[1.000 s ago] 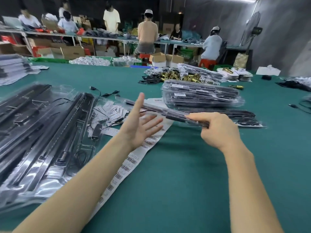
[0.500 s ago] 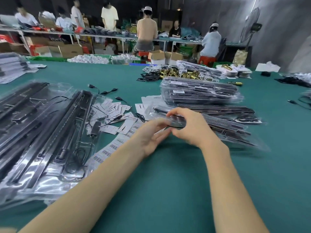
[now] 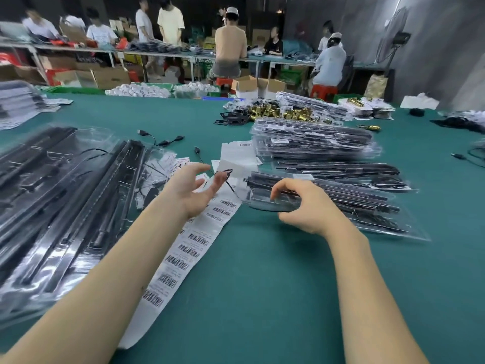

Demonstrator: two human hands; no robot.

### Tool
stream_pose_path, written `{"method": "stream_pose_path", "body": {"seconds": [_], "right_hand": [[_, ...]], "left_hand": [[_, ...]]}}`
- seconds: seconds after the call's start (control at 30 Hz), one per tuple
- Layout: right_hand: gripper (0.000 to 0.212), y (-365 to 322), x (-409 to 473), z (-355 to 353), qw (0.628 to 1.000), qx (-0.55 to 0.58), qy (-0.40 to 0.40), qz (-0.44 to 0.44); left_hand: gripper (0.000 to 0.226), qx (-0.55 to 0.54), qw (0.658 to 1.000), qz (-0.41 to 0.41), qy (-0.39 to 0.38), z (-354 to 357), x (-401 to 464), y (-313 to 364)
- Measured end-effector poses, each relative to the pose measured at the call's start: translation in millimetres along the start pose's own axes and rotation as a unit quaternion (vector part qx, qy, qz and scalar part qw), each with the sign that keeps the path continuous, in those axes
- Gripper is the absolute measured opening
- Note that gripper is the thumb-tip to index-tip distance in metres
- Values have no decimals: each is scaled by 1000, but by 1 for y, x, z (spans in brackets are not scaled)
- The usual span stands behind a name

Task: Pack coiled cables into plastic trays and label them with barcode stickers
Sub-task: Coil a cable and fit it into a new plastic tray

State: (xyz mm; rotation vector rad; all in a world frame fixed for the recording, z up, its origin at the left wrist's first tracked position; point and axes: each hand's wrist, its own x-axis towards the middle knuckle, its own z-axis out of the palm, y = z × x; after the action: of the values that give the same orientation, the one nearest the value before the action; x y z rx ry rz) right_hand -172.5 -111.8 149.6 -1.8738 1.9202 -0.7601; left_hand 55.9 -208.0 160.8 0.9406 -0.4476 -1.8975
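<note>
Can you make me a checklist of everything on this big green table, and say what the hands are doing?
Surface: green table, flat.
Job's things: packed tray under the right hand; tray stack behind it; open trays at left; barcode strip under the left forearm.
Clutter: loose labels, brass parts, white boxes.
Hands: left hand open above the strip; right hand grips the tray's near end.
Cables: thin black cable by the left fingers; USB lead loose farther back.
Surroundings: people at benches, cartons, dim hall.
</note>
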Motion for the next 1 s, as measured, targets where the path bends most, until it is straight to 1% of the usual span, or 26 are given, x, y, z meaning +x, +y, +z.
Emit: {"method": "stream_pose_path", "body": {"seconds": [0.03,0.07,0.13,0.2,0.27,0.3,0.37,0.43,0.47,0.57,0.6,0.67,0.7,0.73,0.77,0.8,0.87,0.9,0.93,0.97,1.0], "right_hand": [[39,0,0,-1,1000,0,-22,-3],[38,-1,0,-2,999,-1,-41,-8],[37,-2,1,-3,997,-6,-75,-2],[38,-4,1,-4,995,-17,-102,7],[39,-6,1,-3,993,-23,-115,4],[38,-6,1,-3,993,-20,-114,2],[36,-6,0,-4,994,-8,-109,4],[36,-7,0,-5,994,-7,-112,10],[37,-8,0,-5,993,-8,-114,13],[40,-14,1,-4,992,-16,-121,19],[41,-16,2,-5,991,-23,-130,23],[43,-22,4,-10,986,-24,-160,31],[44,-25,4,-12,985,-5,-169,27],[43,-29,4,-13,986,32,-161,17],[40,-33,5,-13,988,80,-131,0],[38,-36,6,-13,988,131,-81,-16],[44,-40,8,-11,979,194,13,-53],[47,-42,9,-10,977,197,35,-74],[45,-42,10,-9,977,188,46,-90],[38,-42,11,-7,978,177,60,-95],[27,-40,11,-5,978,172,82,-88]], "left_hand": [[52,-24,999,-31,-15,-2,-1,0],[51,-49,996,-60,-33,-4,-2,0],[40,-9,994,-101,-47,-9,1,0],[36,76,991,-87,-61,-11,2,-1],[41,177,981,-35,-78,-12,2,1],[42,243,965,-12,-98,-12,1,4],[32,383,911,21,-152,-15,-3,8],[25,476,858,36,-189,-21,-7,16],[24,501,841,35,-203,-24,-8,22],[31,553,793,22,-255,-31,-16,39],[32,553,786,22,-276,-32,-18,42],[31,512,800,23,-311,-31,-22,42],[31,493,807,30,-325,-29,-24,40],[30,484,806,46,-338,-24,-27,35],[30,482,800,68,-351,-18,-29,29],[29,482,790,91,-368,-12,-30,23],[28,486,766,116,-404,0,-33,11],[29,499,749,124,-418,5,-34,8],[30,519,728,135,-427,8,-35,6],[30,539,710,149,-427,10,-37,6],[30,549,705,160,-419,10,-37,7]]}}
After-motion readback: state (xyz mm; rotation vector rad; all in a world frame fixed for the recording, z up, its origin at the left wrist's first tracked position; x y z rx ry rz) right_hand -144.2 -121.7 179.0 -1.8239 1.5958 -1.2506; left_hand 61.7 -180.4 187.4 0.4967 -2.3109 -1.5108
